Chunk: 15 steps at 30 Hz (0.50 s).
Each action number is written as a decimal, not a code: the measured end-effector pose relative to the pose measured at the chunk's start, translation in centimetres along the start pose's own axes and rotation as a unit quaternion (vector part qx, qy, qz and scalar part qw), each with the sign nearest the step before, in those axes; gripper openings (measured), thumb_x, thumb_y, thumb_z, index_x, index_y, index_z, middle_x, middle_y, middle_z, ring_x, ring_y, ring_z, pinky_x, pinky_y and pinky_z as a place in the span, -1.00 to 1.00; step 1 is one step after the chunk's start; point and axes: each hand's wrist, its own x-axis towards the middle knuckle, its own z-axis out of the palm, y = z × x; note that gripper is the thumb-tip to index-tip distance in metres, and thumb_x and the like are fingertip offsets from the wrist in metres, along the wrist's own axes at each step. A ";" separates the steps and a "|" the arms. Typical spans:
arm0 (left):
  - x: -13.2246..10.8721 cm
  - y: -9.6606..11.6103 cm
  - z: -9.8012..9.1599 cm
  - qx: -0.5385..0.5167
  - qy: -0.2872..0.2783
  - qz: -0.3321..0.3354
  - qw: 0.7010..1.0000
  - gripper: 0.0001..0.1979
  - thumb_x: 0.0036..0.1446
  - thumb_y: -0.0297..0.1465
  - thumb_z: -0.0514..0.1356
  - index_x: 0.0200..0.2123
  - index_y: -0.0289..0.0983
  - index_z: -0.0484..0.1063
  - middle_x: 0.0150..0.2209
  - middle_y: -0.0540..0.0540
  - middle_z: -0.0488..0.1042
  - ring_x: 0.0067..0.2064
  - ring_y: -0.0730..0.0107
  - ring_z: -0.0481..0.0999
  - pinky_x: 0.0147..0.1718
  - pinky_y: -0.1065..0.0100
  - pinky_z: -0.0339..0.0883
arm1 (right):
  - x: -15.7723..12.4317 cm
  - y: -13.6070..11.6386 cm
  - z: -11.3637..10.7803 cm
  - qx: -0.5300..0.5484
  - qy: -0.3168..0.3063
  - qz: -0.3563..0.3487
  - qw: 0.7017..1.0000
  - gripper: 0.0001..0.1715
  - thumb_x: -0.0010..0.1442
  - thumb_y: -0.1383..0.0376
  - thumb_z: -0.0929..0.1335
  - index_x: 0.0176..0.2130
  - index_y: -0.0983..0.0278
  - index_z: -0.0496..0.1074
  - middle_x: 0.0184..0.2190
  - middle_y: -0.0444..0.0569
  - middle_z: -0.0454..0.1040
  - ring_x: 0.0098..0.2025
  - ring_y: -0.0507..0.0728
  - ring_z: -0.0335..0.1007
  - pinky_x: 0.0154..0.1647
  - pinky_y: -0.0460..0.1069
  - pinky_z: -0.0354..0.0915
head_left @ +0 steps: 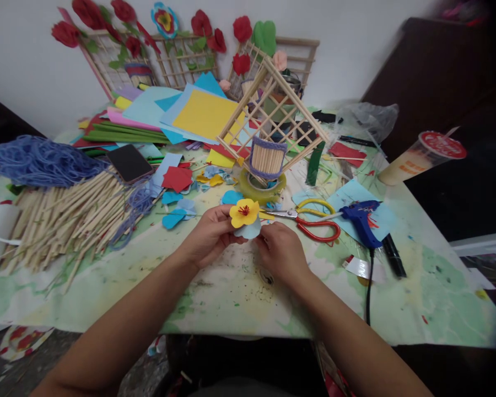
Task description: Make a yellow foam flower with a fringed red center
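Forearms lead to mid-frame: left hand pinching a yellow flower, right hand curled, grip unclear; light pressure should avoid creases.

On the bench, sticks lie left of the paper flower, scissors and glue gun right; behind it stands a lattice frame, sheets to its left.
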 end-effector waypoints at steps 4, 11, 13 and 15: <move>0.0 0.2 -0.1 0.004 0.004 0.003 1.000 -0.79 -0.24 -0.42 0.38 -0.46 -0.33 0.46 -0.57 0.02 0.44 -0.58 0.56 0.39 -0.62 0.52 0.34 | 0.1 0.1 0.1 0.003 -0.013 -0.001 1.000 -0.84 0.12 0.40 0.26 -0.40 0.25 0.41 -0.42 -0.02 0.45 -0.31 0.14 0.29 -0.35 -0.02 0.09; 0.1 -0.1 -0.2 0.018 0.008 -0.007 1.000 -0.78 -0.30 -0.46 0.38 -0.47 -0.32 0.48 -0.57 0.02 0.45 -0.59 0.56 0.38 -0.61 0.50 0.34 | 0.0 0.2 0.1 -0.030 0.047 -0.009 0.998 -0.81 0.07 0.46 0.25 -0.52 0.26 0.34 -0.45 -0.01 0.42 -0.32 0.15 0.25 -0.33 -0.01 0.09; 0.1 -0.2 -0.2 0.002 0.014 -0.004 1.000 -0.76 -0.32 -0.47 0.39 -0.46 -0.31 0.48 -0.56 0.02 0.47 -0.58 0.54 0.40 -0.61 0.50 0.33 | -0.1 0.1 0.1 -0.008 0.051 -0.011 0.999 -0.82 0.07 0.46 0.24 -0.48 0.26 0.36 -0.44 -0.01 0.42 -0.32 0.14 0.26 -0.34 -0.02 0.09; 0.1 -0.2 -0.2 -0.016 0.017 0.001 1.000 -0.74 -0.33 -0.48 0.39 -0.44 -0.30 0.48 -0.52 0.01 0.49 -0.55 0.52 0.42 -0.61 0.51 0.34 | -0.1 0.1 0.1 0.018 0.048 -0.011 0.999 -0.82 0.08 0.46 0.23 -0.40 0.26 0.38 -0.42 -0.02 0.44 -0.32 0.13 0.27 -0.35 -0.03 0.10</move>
